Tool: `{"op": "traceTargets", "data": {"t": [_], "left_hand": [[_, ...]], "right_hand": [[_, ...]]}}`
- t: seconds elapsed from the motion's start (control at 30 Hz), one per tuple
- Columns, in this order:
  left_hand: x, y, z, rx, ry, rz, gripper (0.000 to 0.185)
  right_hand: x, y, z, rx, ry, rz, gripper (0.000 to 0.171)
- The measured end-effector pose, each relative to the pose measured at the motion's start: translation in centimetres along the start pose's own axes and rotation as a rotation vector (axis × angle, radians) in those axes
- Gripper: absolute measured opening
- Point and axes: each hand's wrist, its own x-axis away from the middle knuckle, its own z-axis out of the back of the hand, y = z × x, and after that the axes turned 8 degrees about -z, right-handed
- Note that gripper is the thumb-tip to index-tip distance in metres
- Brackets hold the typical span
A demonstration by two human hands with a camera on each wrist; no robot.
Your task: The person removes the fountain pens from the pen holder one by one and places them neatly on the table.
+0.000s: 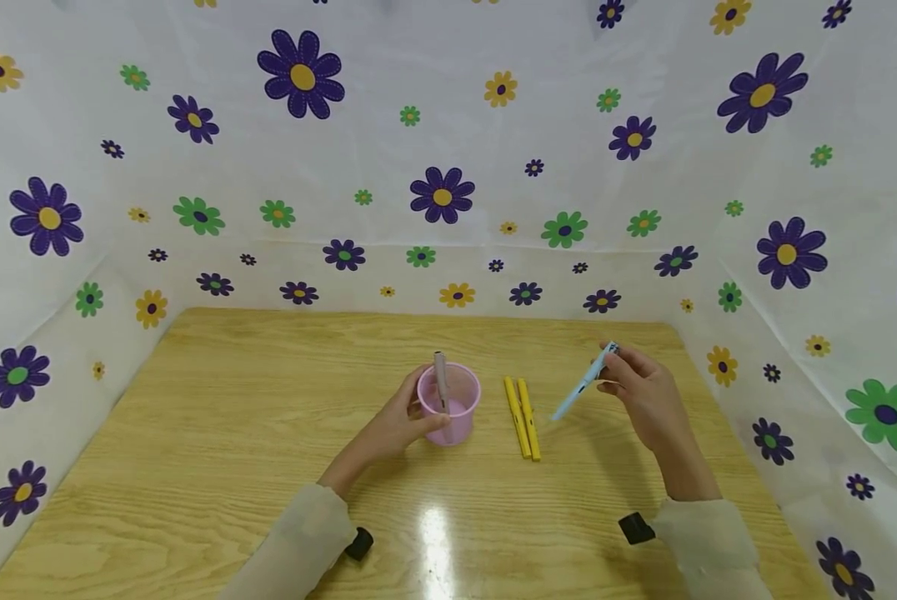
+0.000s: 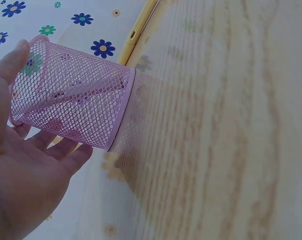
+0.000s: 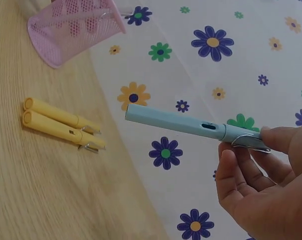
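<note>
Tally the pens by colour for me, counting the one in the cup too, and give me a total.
Yellow pens: 2, lying on the table
Blue pen: 1, held in the right hand
Greyish pen: 1, standing tilted in the cup
Total: 4 pens

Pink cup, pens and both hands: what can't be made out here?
- Head view: the pink cup hides parts of the left hand's fingers.
- Head view: any lettering on the grey pen is too small.
- Left wrist view: the top edge cuts off a yellow pen.
- Right wrist view: the right hand covers the light blue pen's cap end; the top edge crops the cup.
</note>
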Motion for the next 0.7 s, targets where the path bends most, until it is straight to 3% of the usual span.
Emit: {"op": "traceTargets", "data": {"t": [0.27, 0.7], "left_hand": [[0.1, 0.0, 0.0, 0.004, 0.000, 0.008, 0.085], [0.1, 0.1, 0.0, 0.019, -0.004, -0.020, 0.085]], "right_hand": [[-0.1, 1.8, 1.3, 0.116, -0.018, -0.081, 0.040], [-1.2, 4.1, 1.0, 0.165, -0.044, -0.169, 0.057]]}}
